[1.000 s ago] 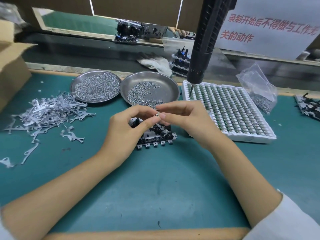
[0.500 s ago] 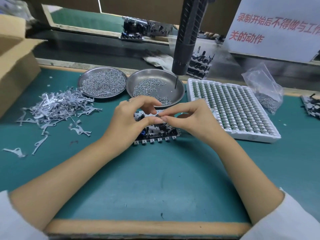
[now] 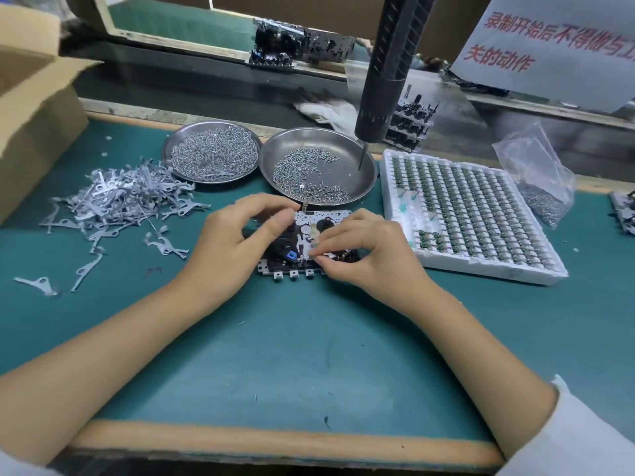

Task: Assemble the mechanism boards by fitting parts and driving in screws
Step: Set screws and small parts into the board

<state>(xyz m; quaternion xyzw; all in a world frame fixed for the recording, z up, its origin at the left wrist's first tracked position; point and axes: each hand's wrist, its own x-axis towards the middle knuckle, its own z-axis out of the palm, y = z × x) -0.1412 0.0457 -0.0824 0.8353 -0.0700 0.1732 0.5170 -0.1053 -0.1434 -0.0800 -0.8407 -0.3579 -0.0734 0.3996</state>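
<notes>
Green bench mat (image 3: pixel 292 355) filling frame. Mechanism board (image 3: pixel 311 247) lying at centre, long axis left-right. Right hand (image 3: pixel 364 255) pinching small part onto board's lower right; left hand (image 3: pixel 237 245) bracing left edge, fingers curled, grasp unclear. Screwdriver (image 3: pixel 385 73) hanging just above, upper centre.

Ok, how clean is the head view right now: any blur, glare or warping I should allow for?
Head view: the mechanism board and both hands are fairly sharp; the red-lettered sign at top right is smeared; the right metal dish shows soft sheen, no harsh glare; wide-angle bending curves the bench's near edge; lighting is even and shadows are faint.

Shiny metal dishes (image 3: pixel 369 173) — matt green mat (image 3: pixel 292 355)
</notes>
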